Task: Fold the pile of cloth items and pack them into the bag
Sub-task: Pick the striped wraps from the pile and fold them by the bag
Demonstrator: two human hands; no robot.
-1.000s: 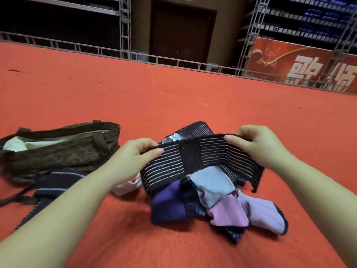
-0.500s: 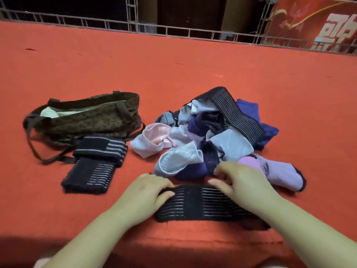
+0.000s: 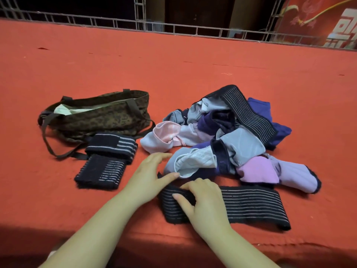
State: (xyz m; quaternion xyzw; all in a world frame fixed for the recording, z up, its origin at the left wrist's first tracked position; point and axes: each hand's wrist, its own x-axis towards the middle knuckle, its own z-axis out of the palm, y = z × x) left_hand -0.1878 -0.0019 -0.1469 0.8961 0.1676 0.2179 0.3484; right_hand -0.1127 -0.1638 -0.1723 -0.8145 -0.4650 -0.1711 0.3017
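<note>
Your striped band [image 3: 251, 206] lies flat on the red floor [image 3: 193, 74], stretched left to right just near of the pile of clothes [image 3: 222, 142]. Your right hand [image 3: 204, 202] rests on its left part, fingers bent, fingertips pressing on the cloth; the thumb lies across the stripes. Whether those fingers pinch a fold of the band or only press it down cannot be told. Your left hand [image 3: 150, 176] sits at the band's far left corner with fingers straight and relaxed, the thumb tip touching the edge of a pale blue piece at the near side of the pile; it holds nothing.

The pile is a loose heap of pink, lilac, pale blue and dark purple pieces, with another striped band draped over its far side. It lies right of centre, just beyond your hands.

The bag [image 3: 96, 117], brown and patterned, lies on its side at far left, mouth open and a pale cloth showing inside. Its straps trail toward you. Two folded bands [image 3: 106, 161] lie just near of the bag, one overlapping the other, left of your left hand.
</note>
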